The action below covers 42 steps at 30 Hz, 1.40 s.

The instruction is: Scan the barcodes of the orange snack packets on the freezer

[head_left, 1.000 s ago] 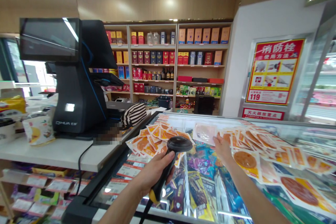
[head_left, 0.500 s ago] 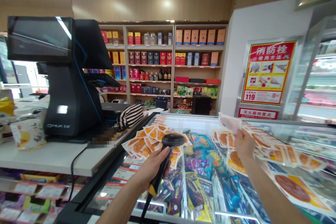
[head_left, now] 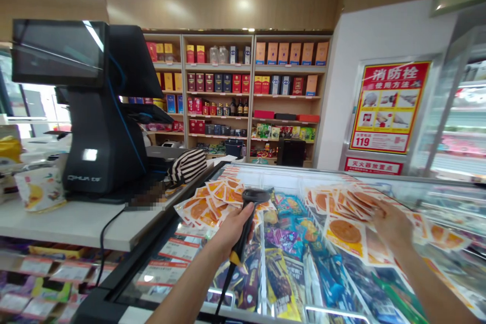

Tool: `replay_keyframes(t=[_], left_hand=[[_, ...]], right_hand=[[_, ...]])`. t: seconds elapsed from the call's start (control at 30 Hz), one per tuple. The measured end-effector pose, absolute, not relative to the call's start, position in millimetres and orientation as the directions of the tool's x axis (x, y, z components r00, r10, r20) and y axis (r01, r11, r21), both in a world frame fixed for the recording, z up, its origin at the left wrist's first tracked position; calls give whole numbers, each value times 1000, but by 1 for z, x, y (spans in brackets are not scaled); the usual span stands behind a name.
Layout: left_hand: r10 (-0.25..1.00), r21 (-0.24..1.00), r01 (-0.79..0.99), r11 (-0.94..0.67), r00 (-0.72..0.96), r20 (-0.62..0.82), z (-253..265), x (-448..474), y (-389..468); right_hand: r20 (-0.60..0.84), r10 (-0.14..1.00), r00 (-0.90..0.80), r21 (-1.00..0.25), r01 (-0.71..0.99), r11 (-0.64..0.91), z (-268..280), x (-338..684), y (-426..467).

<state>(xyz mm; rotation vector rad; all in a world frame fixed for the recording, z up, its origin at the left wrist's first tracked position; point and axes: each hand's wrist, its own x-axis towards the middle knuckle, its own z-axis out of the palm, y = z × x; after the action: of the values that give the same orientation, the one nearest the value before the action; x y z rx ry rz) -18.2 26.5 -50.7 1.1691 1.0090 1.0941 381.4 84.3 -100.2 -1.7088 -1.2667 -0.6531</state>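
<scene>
My left hand (head_left: 236,230) is wrapped round the handle of a black barcode scanner (head_left: 255,196) with a yellow tip and a trailing cable. The scanner's head is above a pile of flat orange-and-white food packets (head_left: 212,202) at the left of the freezer's glass top. At the right, my right hand (head_left: 393,225) has its fingers closed on the edge of a flat food packet (head_left: 360,198) in a second spread. The fingertips are partly hidden. Just in front of that spread lies a single packet with a round brown disc (head_left: 345,232).
Under the glass, the chest freezer (head_left: 261,273) holds colourful ice-cream wrappers (head_left: 283,268). To the left, a checkout terminal (head_left: 106,126) stands on a white counter (head_left: 94,228), with a striped pouch (head_left: 188,166) beside it. Shelves of boxes (head_left: 218,83) line the back wall.
My right hand has moved right and down, from holding up a pale-backed packet to the right-hand spread. The scanner in my left hand has shifted slightly right and up.
</scene>
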Motion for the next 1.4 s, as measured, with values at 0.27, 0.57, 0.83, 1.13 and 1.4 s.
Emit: replay_keyframes(t=[0.27, 0.57, 0.83, 1.13, 1.4], left_hand=[[991, 991, -135, 17, 135, 1, -55, -21, 39], [996, 983, -185, 21, 91, -4, -60, -35, 41], [995, 983, -176, 53, 89, -38, -56, -57, 26], [990, 988, -149, 39, 142, -18, -57, -65, 14], [950, 992, -120, 49, 313, -9, -52, -55, 2]], right_hand=[[840, 431, 329, -325, 942, -86, -107, 385, 83], [694, 712, -109, -245, 893, 376, -94, 215, 102], [515, 835, -193, -410, 800, 437, -117, 121, 134], [610, 762, 218, -528, 829, 186, -104, 157, 134], [581, 712, 394, -701, 687, 191, -100, 203, 121]])
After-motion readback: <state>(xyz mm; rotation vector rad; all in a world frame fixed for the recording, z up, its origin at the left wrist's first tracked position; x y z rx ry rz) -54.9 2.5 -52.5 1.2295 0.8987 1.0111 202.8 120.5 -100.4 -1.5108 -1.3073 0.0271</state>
